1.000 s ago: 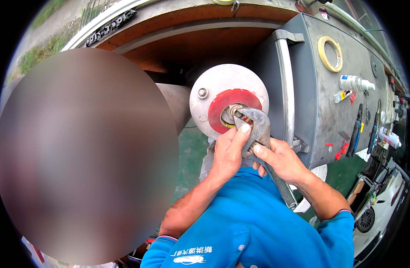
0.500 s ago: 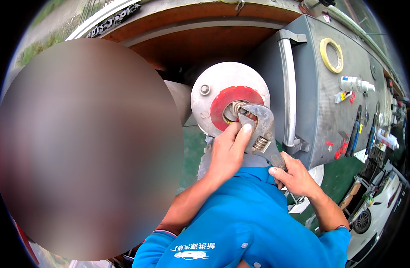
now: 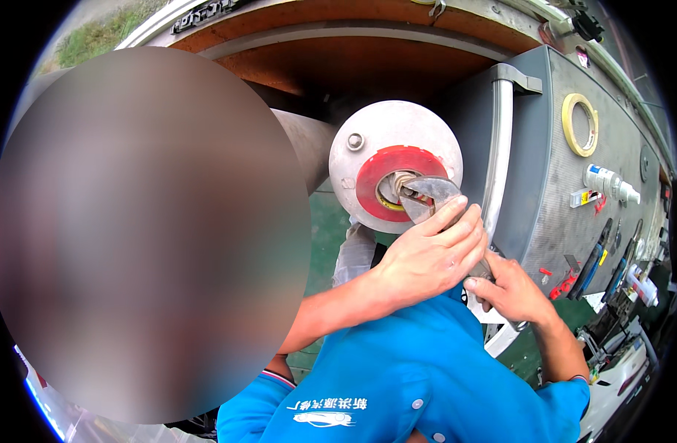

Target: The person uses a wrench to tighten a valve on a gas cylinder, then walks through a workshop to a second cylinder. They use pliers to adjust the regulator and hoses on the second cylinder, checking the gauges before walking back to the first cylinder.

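A large adjustable wrench point(image 3: 437, 189) has its jaws at the metal fitting point(image 3: 399, 180) in the middle of a white round cylinder end point(image 3: 386, 124). A red ring point(image 3: 368, 168) surrounds that fitting. My left hand point(image 3: 433, 255) lies across the wrench's head and neck, its fingers wrapped over the far edge and hiding the adjusting screw. Lower on the handle, my right hand point(image 3: 510, 289) is closed around the wrench, with the handle's end showing below it. Whether the jaws are tight on the fitting, I cannot tell.
To the right stands a grey cabinet point(image 3: 530, 155) with a long silver handle point(image 3: 499, 148). On it lie a yellow tape roll point(image 3: 567, 125), a clear bottle point(image 3: 608, 181) and blue-black pliers point(image 3: 595, 258). A wooden bench edge point(image 3: 338, 60) runs behind the cylinder. A large blur covers the left.
My left hand has moved from beside the jaws, left of them, to over the wrench's head and neck. My right hand keeps its grip on the handle. The view has shifted slightly.
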The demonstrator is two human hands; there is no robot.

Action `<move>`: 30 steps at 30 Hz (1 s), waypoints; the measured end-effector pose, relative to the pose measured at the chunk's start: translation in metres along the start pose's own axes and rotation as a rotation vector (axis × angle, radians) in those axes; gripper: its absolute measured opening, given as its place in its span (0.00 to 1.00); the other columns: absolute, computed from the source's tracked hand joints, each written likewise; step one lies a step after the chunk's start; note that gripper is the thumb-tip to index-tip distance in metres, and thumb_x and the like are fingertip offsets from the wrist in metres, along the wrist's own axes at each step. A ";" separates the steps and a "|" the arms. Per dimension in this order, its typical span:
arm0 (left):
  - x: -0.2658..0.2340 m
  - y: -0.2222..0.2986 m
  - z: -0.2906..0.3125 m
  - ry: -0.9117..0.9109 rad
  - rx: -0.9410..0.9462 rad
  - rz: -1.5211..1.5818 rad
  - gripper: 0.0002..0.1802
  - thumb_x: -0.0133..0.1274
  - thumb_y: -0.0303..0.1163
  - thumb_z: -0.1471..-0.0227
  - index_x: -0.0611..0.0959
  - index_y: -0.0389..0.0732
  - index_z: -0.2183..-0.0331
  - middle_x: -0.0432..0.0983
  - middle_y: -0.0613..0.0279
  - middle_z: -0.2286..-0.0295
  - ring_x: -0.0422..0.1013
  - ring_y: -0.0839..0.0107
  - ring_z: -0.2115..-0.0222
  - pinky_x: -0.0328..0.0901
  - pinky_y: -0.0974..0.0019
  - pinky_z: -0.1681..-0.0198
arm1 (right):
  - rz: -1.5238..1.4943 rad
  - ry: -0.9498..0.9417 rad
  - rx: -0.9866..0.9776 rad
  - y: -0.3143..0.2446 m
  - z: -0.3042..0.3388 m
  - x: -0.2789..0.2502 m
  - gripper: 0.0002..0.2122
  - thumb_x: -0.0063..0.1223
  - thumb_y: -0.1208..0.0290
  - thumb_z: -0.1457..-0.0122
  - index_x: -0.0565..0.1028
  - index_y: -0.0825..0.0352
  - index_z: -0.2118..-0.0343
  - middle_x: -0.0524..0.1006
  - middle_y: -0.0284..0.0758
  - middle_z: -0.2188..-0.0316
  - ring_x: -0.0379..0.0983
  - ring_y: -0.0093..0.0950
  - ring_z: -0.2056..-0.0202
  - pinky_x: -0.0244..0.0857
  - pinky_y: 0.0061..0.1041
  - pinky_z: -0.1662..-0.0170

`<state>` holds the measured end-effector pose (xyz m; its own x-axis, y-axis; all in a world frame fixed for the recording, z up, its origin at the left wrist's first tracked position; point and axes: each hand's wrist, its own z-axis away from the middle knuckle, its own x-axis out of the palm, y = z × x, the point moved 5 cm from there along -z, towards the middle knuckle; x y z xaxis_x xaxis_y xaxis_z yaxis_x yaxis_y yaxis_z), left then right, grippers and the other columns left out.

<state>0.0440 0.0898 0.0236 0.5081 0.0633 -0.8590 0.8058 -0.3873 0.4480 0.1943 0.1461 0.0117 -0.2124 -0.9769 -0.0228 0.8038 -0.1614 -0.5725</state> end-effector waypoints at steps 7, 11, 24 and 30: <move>0.003 0.002 -0.008 0.184 -0.064 -0.008 0.15 0.54 0.32 0.59 0.81 0.37 0.66 0.77 0.57 0.63 0.71 0.62 0.52 0.61 0.51 0.41 | 0.015 -0.106 0.025 0.000 -0.001 -0.022 0.26 0.56 0.57 0.39 0.67 0.75 0.48 0.78 0.37 0.80 0.77 0.27 0.79 0.72 0.28 0.74; -0.004 0.000 0.001 0.185 0.032 0.046 0.12 0.55 0.32 0.61 0.81 0.38 0.69 0.77 0.58 0.65 0.72 0.62 0.54 0.63 0.50 0.42 | -0.339 -0.283 -0.114 0.005 -0.005 0.004 0.17 0.50 0.63 0.34 0.68 0.73 0.52 0.80 0.41 0.70 0.79 0.28 0.71 0.74 0.27 0.66; -0.012 -0.012 0.015 0.022 0.246 0.126 0.12 0.54 0.31 0.59 0.80 0.38 0.69 0.76 0.59 0.64 0.70 0.61 0.52 0.61 0.51 0.39 | -0.525 -0.087 -0.189 0.013 -0.023 0.056 0.11 0.41 0.66 0.31 0.69 0.70 0.59 0.78 0.38 0.73 0.75 0.23 0.77 0.69 0.22 0.71; -0.015 -0.017 0.016 -0.075 0.255 0.148 0.15 0.54 0.32 0.58 0.79 0.39 0.65 0.75 0.60 0.62 0.69 0.64 0.50 0.60 0.52 0.39 | -0.672 -0.100 -0.257 0.009 -0.029 0.068 0.12 0.43 0.64 0.32 0.70 0.70 0.60 0.78 0.39 0.72 0.77 0.25 0.75 0.70 0.23 0.71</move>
<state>0.0183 0.0807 0.0251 0.5827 -0.0752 -0.8092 0.6176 -0.6061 0.5011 0.1711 0.0821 -0.0184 -0.5528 -0.6881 0.4699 0.3584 -0.7055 -0.6114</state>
